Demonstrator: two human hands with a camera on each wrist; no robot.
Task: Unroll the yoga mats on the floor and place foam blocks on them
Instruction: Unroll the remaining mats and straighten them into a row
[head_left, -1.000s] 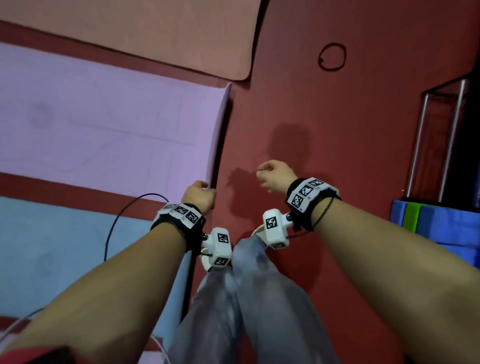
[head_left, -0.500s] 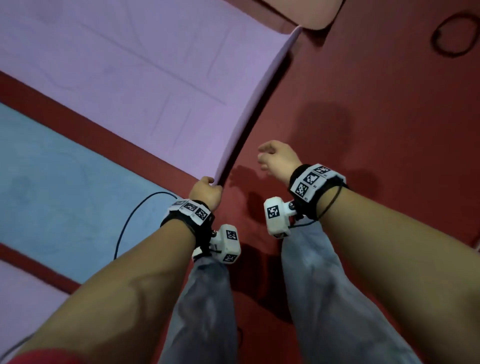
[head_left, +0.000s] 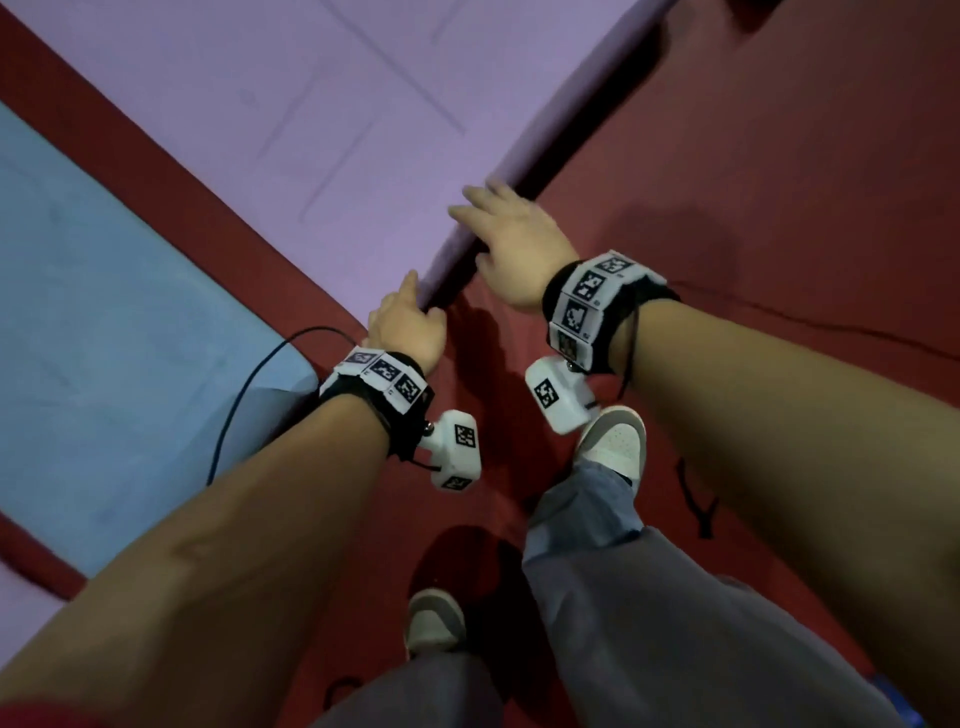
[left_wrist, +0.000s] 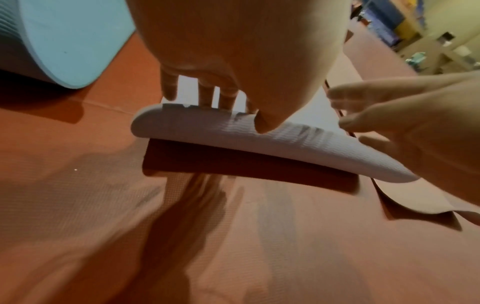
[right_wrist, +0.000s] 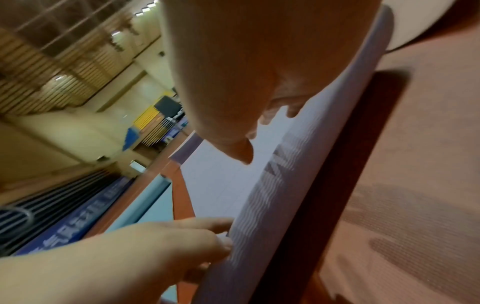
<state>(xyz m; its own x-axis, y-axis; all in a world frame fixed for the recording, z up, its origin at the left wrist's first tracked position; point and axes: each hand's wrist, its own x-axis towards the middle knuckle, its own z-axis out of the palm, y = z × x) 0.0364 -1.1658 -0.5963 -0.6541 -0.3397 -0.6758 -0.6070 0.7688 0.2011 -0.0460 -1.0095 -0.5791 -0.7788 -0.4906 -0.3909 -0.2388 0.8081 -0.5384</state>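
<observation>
Purple mat (head_left: 332, 104) curled end edge runs 7-to-1 o'clock. Left hand (head_left: 408, 325) pinches near corner; right hand (head_left: 511, 244), fingers spread flat, presses edge toward 1.

both hands (head_left: 467, 291) on purple mat (head_left: 322, 104) edge, blue mat (head_left: 104, 312) beside

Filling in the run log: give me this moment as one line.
phase: flattening mat | left hand: grips corner of purple mat | right hand: fingers straight on curled end | foam blocks: none visible
</observation>
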